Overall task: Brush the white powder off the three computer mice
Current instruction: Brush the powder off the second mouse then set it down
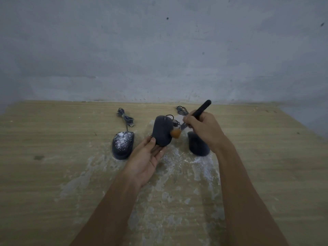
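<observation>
Left hand (pixel 147 158) holds middle mouse (pixel 162 130), right hand (pixel 204 129) grips brush (pixel 201 110) touching it

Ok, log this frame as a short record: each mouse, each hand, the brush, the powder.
left mouse: on table, dusted with white powder
middle mouse: held by left hand, no powder visible
right mouse: on table, partly hidden by right hand
brush: gripped by right hand, bristles against middle mouse
table: white powder smeared near mice

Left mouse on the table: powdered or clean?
Powdered. The left mouse lies flat on the table with white powder speckling its front half.
</observation>
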The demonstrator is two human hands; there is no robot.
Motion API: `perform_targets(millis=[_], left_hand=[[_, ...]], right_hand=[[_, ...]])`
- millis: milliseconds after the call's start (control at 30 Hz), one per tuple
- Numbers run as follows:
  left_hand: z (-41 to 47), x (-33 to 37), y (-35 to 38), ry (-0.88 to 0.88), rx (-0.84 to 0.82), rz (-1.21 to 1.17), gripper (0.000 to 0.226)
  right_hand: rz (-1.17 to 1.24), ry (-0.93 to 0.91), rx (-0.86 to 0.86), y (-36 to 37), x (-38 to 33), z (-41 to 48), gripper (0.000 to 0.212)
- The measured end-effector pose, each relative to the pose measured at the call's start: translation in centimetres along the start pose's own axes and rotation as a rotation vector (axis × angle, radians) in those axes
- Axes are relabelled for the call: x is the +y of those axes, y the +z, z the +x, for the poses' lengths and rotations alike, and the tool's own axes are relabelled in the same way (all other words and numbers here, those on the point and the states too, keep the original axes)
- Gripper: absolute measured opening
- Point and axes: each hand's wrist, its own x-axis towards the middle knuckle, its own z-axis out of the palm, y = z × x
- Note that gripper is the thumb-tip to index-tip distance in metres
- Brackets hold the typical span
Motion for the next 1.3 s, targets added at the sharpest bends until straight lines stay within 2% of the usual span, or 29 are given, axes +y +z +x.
perform_targets(millis=[100, 233, 367, 500, 633, 700, 800, 967, 1067, 1133, 1233, 1300], left_hand=[[0.0, -0.2, 0.1, -0.009, 0.002, 0.019, 0.035], [0.0, -0.2, 0.1, -0.013, -0.003, 0.028, 0.035], [-0.1, -0.2, 0.3, -0.007, 0.003, 0.027, 0.034], [-0.2, -0.2, 0.3, -0.004, -0.008, 0.031, 0.034], [-0.2, -0.1, 0.3, 0.01, -0.021, 0.048, 0.033], [-0.2, -0.2, 0.3, 0.008, -0.015, 0.024, 0.034], [-0.3, -0.1, 0.0, 0.009, -0.019, -0.004, 0.033], [-0.1, -0.1, 0.0, 0.003, -0.022, -0.035, 0.032], [-0.3, -0.1, 0.0, -0.008, -0.043, -0.03, 0.033], [-0.4, 0.0, 0.0, -0.008, -0.067, -0.032, 0.034], [-0.3, 0.1, 0.1, -0.016, -0.059, -0.07, 0.035], [-0.2, 0.1, 0.1, -0.023, -0.055, -0.081, 0.036]], right_hand=[[0.02, -0.051, 0.135, 0.6, -0.1, 0.3, 0.019], [-0.027, -0.016, -0.027, 0.5, 0.3, 0.2, 0.019], [0.032, -0.046, 0.142, 0.7, -0.2, 0.3, 0.016], [-0.036, -0.077, -0.045, 0.6, -0.2, 0.0, 0.017], [-0.029, -0.178, 0.015, 1.2, -1.3, 0.0, 0.014], [-0.1, -0.212, -0.041, 1.6, -1.7, -0.2, 0.011], [-0.18, -0.227, -0.185, 1.7, -2.1, -0.8, 0.017], [-0.12, -0.276, -0.078, 2.1, -2.9, -0.7, 0.014], [-0.279, -0.246, -0.191, 2.5, -2.8, -0.8, 0.022], [-0.268, -0.248, -0.261, 2.5, -3.2, -1.0, 0.012], [-0.227, -0.312, -0.173, 2.6, -3.6, -1.0, 0.014], [-0.283, -0.308, -0.2, 2.4, -3.7, -1.0, 0.014]])
